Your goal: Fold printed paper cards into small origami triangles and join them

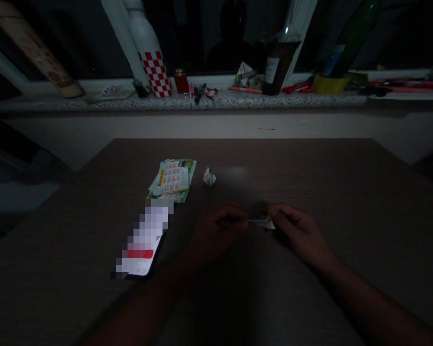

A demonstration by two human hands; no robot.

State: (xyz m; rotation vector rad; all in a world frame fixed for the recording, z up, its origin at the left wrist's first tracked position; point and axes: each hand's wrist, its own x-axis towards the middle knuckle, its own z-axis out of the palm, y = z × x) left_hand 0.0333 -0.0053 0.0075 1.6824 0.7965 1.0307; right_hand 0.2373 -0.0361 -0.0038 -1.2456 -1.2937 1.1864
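Note:
Over the middle of the table, a small folded piece of paper (262,222) is stretched between my two hands. The fingertips of my left hand (220,226) pinch its left end. At its right end my right hand (299,233) grips it between thumb and fingers. Dim light hides the exact folds. Beyond my left hand stands a small folded paper shape (209,178) with a pointed top. To its left lies a loose stack of printed paper sheets (173,180), green and white with orange print.
A lit phone (144,245), partly blurred out, lies left of my left forearm on the brown table (292,163). Along the granite windowsill (223,101) stand a red-checked white bottle (153,62), a small red jar (181,80), a dark plastic cup (276,67) and a yellow container (330,85).

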